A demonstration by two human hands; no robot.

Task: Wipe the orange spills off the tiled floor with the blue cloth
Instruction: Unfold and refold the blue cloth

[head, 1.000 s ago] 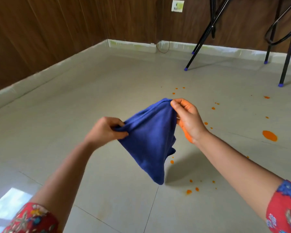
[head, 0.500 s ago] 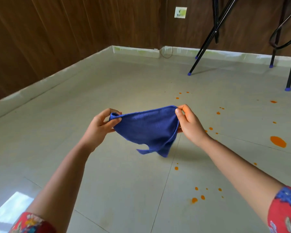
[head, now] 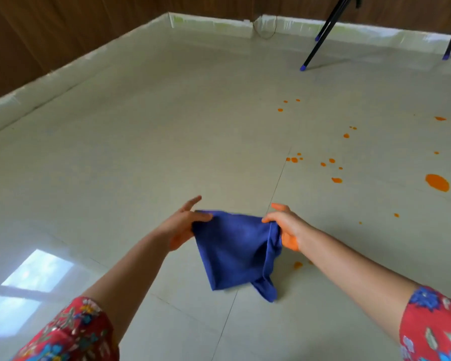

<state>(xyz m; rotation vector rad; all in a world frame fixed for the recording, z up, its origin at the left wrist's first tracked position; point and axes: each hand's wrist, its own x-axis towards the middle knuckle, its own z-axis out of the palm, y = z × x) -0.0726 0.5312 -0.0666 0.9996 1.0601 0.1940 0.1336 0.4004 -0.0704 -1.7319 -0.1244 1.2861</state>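
The blue cloth [head: 235, 251] hangs folded between both hands, low over the pale tiled floor [head: 146, 152]. My left hand [head: 184, 225] pinches its left top corner with thumb and fingers. My right hand [head: 284, 225], stained orange on the palm, grips the right top corner. Orange spills dot the floor to the right: a big round one [head: 437, 182], a cluster of small drops [head: 294, 159], and one drop [head: 297, 264] just right of the cloth's hanging edge.
Black chair legs with blue feet [head: 303, 67] stand at the back right. A pale skirting [head: 214, 22] runs under dark wood walls at the back and left. A window reflection [head: 29, 285] glares on the tiles at lower left.
Both hands have lowered the cloth toward the floor and nearer to me. The view has tilted down, so the spills now lie beyond and right of the cloth.
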